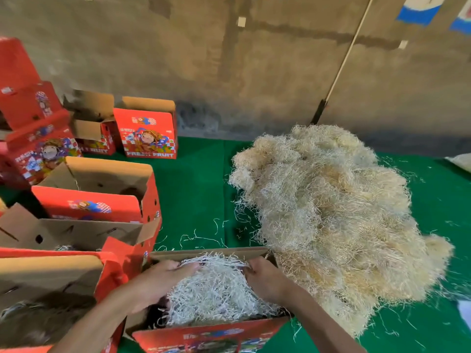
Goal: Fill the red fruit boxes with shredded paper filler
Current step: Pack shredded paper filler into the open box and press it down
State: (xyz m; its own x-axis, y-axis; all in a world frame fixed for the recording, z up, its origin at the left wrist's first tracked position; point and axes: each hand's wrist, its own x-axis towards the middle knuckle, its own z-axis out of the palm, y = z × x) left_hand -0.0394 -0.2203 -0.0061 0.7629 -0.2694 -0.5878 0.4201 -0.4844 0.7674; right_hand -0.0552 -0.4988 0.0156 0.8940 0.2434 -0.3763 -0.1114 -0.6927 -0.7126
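Pressing filler (216, 289) into box (204, 336) | box's long axis left-right; left hand (163, 278), right hand (265, 276) spread

Open red fruit box (204, 336) sits nearest the camera, flaps up, a mound of white shredded paper (216, 289) inside it (strands spilling past the rim). Just right of that box, touching it, a big tan filler heap (331, 220). Left of it, more open red boxes (96, 197).

From my feed, the nearest red box (204, 336) is cut off by the bottom edge, its floor hidden under shredded paper (216, 291); both hands' fingertips seem buried in it.
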